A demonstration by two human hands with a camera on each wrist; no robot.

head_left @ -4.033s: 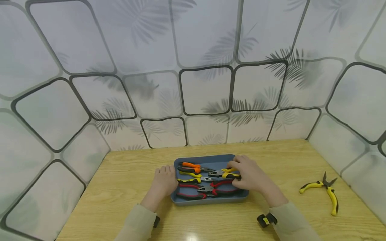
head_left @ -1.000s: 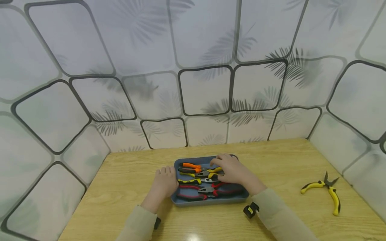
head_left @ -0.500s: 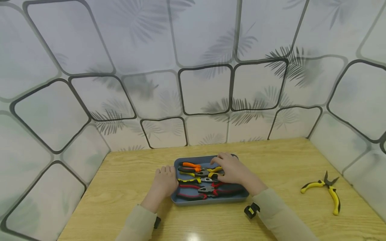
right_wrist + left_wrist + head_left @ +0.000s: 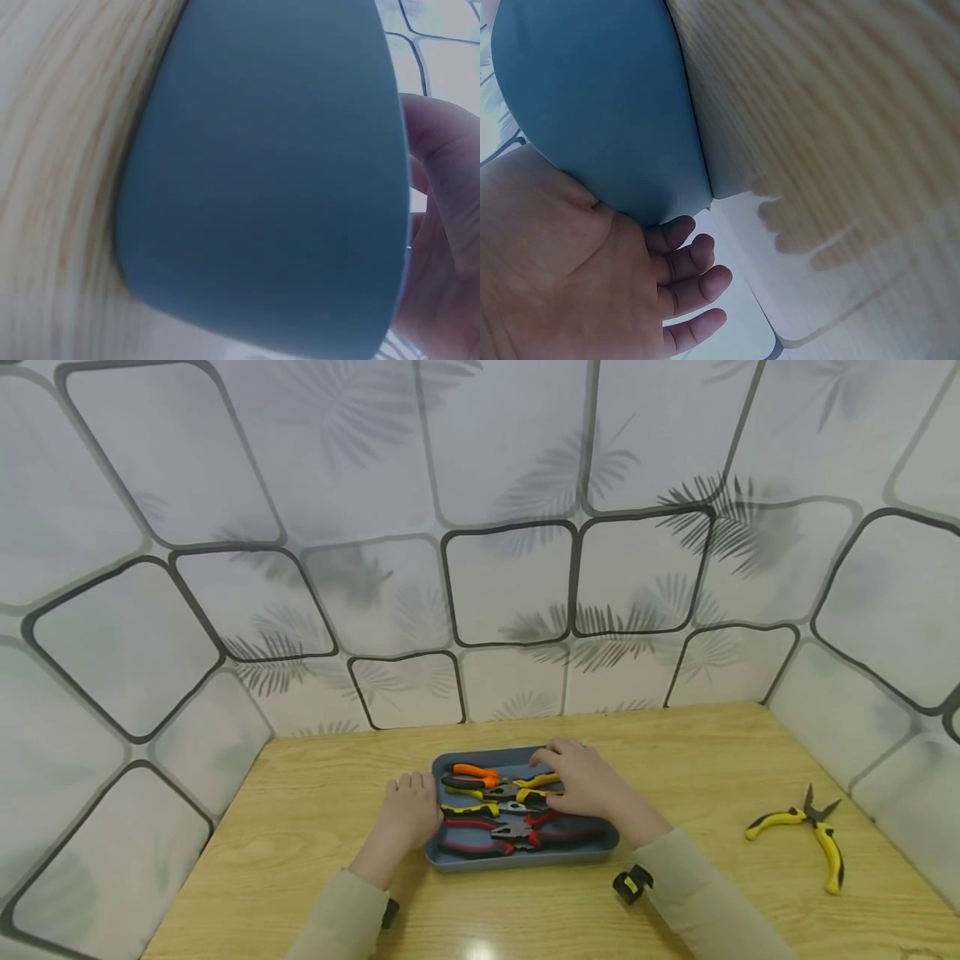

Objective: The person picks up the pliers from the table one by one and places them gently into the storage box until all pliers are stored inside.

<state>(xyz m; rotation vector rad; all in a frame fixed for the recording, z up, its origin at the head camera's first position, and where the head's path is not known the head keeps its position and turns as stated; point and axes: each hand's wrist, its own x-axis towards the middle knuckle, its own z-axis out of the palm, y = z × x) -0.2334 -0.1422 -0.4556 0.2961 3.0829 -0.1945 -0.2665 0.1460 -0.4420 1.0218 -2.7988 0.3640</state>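
A blue tray (image 4: 525, 863) holds several pliers. My left hand (image 4: 408, 814) holds the tray's left end; in the left wrist view, its four fingers are loosely bent outside the wall and the thumb is hidden behind the rim. Over the tray's right half, my right hand (image 4: 591, 783) arches above yellow-black pliers (image 4: 501, 792), their handle ends partly hidden under it. Orange-black pliers (image 4: 476, 771) lie at the tray's back left, other yellow-black pliers (image 4: 472, 811) in front. Red-black pliers (image 4: 534, 835) lie near the front. In the right wrist view, the tray wall hides most fingers.
Another pair of yellow-black pliers (image 4: 813, 835) lies spread on the wooden table (image 4: 315, 827), at the right. Patterned panels (image 4: 510, 585) stand behind the table and along both sides.
Over four seconds, my right hand and the yellow-black pliers shifted left in the tray. In the last half second, the hand slid slightly back right while the pliers stayed. The left hand held still.
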